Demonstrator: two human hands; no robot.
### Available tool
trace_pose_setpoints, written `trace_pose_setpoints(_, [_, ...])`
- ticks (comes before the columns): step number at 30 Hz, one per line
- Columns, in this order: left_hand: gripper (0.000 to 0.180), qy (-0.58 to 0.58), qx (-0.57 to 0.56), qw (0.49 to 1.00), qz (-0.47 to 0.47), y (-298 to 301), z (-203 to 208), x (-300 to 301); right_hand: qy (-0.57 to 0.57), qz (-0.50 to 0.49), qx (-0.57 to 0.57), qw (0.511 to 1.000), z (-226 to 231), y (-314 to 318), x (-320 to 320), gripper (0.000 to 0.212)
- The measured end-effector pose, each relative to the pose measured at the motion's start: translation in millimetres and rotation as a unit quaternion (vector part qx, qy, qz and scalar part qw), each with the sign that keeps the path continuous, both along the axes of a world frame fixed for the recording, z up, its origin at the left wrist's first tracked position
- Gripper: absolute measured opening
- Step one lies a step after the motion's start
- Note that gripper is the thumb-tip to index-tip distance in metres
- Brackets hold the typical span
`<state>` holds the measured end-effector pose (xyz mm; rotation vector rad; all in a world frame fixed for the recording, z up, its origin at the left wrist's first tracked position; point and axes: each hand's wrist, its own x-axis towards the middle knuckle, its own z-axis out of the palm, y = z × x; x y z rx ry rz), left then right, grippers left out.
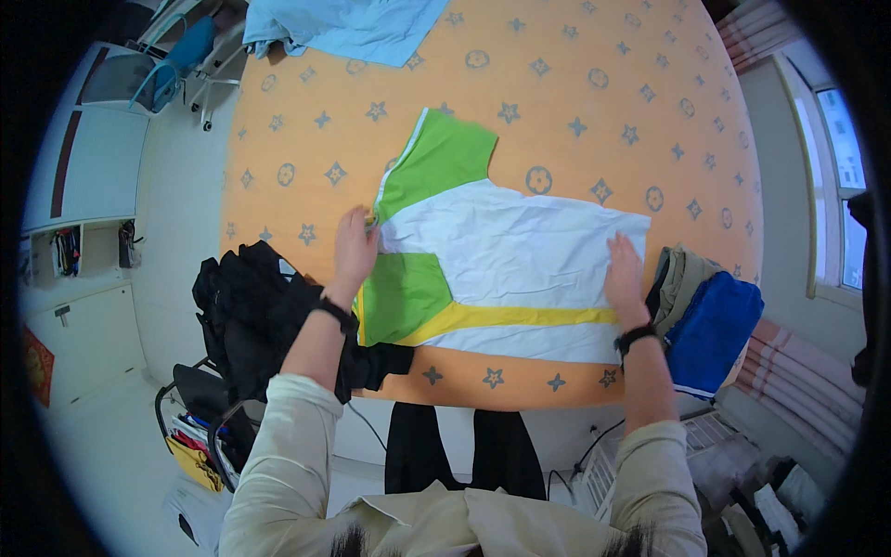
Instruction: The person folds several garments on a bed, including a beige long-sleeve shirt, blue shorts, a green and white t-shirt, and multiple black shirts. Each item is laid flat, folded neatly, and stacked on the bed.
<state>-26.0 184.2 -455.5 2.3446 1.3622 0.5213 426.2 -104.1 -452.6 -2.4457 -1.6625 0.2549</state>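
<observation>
A short-sleeved shirt (529, 246) in white, green and yellow lies spread sideways on the bed, its neckline to the left and its hem to the right. At the neckline, between the two green parts, my left hand (355, 246) is closed with its fingertips on the shirt's edge. My right hand (626, 271) rests on the white cloth beside the hem, fingers stretched out and laid flat. Each wrist wears a dark band.
The bed (418, 148) has an orange patterned cover. A black clothes heap (255, 316) lies at left, folded clothes (710, 325) in blue and beige at right. Light-blue cloth (348, 26) lies at the far edge. A chair (209, 408) stands near left, a window (840, 186) at right.
</observation>
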Motion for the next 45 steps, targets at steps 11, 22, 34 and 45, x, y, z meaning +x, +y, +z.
trace_pose_setpoints(11, [0.055,-0.118,-0.331,0.931,0.098,109,-52,104,-0.077,-0.007,-0.145,0.986,-19,69,64,0.043])
trace_pose_setpoints(22, [0.03,-0.075,-0.21,0.967,-0.125,-30,34,-19,-0.073,0.047,0.015,0.996,40,-96,-18,0.003])
trace_pose_setpoints(34, [0.025,0.257,-0.162,0.931,-0.201,-126,43,-49,-0.023,0.084,-0.19,0.978,15,-146,-47,0.017])
trace_pose_setpoints(45, [0.044,-0.002,-0.156,0.962,0.224,-99,11,-93,0.283,0.098,-0.018,0.954,21,-21,-168,0.023])
